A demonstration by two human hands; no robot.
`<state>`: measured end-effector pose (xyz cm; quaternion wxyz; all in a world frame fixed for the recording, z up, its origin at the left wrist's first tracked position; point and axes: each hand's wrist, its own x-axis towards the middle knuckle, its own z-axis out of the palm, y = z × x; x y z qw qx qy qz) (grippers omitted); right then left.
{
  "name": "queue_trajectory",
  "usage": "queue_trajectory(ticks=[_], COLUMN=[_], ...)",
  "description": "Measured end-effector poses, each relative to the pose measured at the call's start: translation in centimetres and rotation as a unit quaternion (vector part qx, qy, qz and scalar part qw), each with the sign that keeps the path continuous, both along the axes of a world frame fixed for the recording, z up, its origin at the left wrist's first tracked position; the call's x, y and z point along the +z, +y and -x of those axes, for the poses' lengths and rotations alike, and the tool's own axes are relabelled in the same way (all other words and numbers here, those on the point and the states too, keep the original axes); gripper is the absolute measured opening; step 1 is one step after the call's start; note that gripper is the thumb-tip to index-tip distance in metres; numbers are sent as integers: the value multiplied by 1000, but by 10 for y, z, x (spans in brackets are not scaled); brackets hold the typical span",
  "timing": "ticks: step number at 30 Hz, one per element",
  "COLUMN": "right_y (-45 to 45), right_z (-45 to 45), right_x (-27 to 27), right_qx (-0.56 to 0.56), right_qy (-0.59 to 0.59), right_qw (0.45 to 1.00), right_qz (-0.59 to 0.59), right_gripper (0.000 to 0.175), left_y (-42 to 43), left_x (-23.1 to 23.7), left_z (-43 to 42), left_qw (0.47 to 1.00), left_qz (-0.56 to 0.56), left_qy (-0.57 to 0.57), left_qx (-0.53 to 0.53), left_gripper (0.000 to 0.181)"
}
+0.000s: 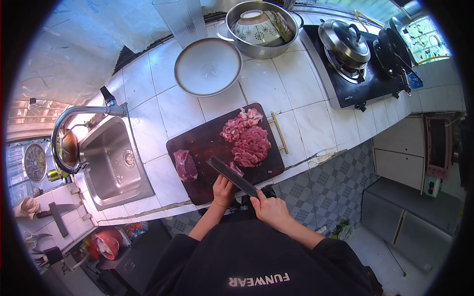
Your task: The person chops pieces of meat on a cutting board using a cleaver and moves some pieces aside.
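My right hand (272, 209) grips the handle end of a broad dark kitchen knife (231, 175), its blade reaching up and left across a dark cutting board (202, 146). My left hand (223, 190) is at the board's near edge, its fingers close against the blade and partly hidden by it. Whether they hold anything cannot be seen. A small slice of meat (237, 169) lies just beyond the blade. Sliced red meat (251, 146) is heaped on the board's right half, with paler, fattier pieces (242, 124) at the far side. An uncut chunk of meat (185, 165) lies at the left.
A pale plate (208, 67) stands beyond the board, near a steel pot (259, 51) holding an upturned bowl (255, 29). Left is a steel sink (111, 162) with a curved faucet (61, 125). A gas stove (377, 87) with a lidded pot (344, 42) is at right.
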<state>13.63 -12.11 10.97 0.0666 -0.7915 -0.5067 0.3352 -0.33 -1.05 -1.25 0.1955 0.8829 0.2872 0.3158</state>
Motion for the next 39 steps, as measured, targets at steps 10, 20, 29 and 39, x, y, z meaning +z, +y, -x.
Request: queue_trajectory(ticks=[10,20,29,39], right_y=[-10,32,50,9], right_z=[-6,2,3,9], right_x=[10,-7,-12,-3], right_qx=[-36,-54,-36,-25], right_qy=[51,77,76,11], right_qw=[997,995,996,995], right_qz=[44,15,23,92], right_gripper=[44,44,44,47], left_y=[-1,1,-1,2], left_x=[-1,4,2,5], left_z=[0,-3,-4,-2], left_qw=[1000,1000,1000,1000], left_qz=[-2,15,20,6], left_qy=[13,-1,-9,-1], left_qx=[14,14,7,4], left_gripper=[36,34,33,34])
